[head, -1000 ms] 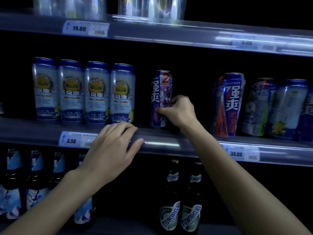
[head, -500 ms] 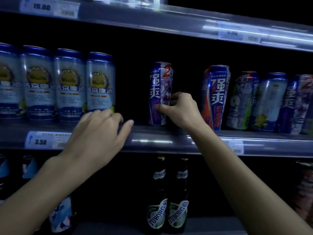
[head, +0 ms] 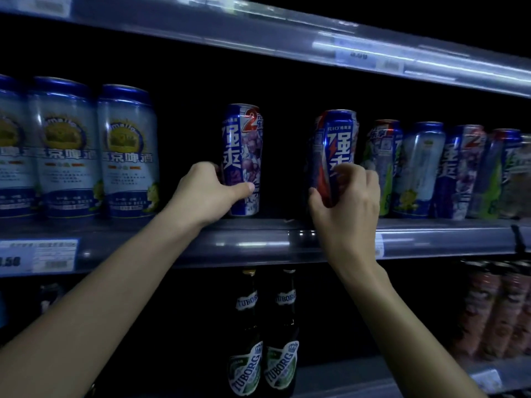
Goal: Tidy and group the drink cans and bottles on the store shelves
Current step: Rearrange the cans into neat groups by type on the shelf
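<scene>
A clear plastic label rail (head: 258,244) runs left to right along the front edge of the middle tier. At its left end sits the left price label (head: 37,255), white and blue; its digits are blurred and cut off by the frame edge. At the far right, a black clip (head: 518,239) hangs over this rail. The upper rail (head: 230,27) carries an upper price label (head: 356,56) on its right portion, too blurred to read. At bottom right, a lower label (head: 485,379) is illegible.

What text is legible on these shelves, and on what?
"TUBORG": green bottles.
"强爽", "2": purple can in the left hand.
"RIO", "强爽": blue can in the right hand.
"京啤酒": pale blue cans.
Price tags: blurred, unreadable.
</scene>
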The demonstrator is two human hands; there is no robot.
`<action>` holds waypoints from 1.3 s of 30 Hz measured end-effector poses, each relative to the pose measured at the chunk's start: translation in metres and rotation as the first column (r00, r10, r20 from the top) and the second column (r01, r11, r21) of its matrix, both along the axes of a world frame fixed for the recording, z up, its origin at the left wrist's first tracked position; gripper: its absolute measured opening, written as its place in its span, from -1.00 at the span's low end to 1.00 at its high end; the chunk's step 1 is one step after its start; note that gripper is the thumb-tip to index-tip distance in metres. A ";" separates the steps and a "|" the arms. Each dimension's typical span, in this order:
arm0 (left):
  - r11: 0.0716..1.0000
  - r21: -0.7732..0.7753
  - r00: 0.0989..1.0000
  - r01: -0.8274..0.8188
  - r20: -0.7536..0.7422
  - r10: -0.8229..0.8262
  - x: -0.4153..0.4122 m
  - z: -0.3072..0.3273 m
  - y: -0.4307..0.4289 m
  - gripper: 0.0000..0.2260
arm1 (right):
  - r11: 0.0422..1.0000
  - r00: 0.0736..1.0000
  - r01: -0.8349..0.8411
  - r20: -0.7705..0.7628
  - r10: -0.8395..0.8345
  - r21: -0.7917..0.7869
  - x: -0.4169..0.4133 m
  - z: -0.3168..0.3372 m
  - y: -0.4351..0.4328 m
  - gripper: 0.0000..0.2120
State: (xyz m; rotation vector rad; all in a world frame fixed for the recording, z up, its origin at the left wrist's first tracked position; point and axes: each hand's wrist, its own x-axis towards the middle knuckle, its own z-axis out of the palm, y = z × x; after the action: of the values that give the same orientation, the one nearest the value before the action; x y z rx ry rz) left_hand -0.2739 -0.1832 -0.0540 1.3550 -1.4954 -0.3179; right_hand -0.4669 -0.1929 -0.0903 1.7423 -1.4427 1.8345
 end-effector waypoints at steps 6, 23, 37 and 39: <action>0.989 -0.064 0.986 -0.136 0.091 0.141 -0.001 0.003 -0.005 -0.67 | 0.997 0.996 0.015 0.086 -0.022 0.080 -0.004 -0.007 -0.004 -0.34; 0.980 -0.144 0.985 -0.140 0.079 0.152 -0.039 -0.001 -0.008 -0.35 | 0.991 0.997 -0.065 0.059 0.059 0.114 -0.019 -0.004 -0.003 -0.33; 0.984 -0.171 0.997 -0.050 0.056 0.060 -0.059 -0.007 -0.006 -0.36 | 0.991 0.992 -0.105 0.079 0.099 0.087 -0.020 -0.011 -0.008 -0.32; 0.983 -0.182 0.998 -0.033 0.054 0.043 -0.058 -0.011 -0.006 -0.36 | 0.989 0.990 -0.124 0.084 0.117 0.076 -0.022 -0.013 -0.008 -0.36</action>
State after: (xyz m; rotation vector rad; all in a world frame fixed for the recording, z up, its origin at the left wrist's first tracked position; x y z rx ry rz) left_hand -0.3316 -0.1889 -0.0646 1.2543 -1.5059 -0.1158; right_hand -0.4891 -0.2010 -0.1028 1.8527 -1.4906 1.9520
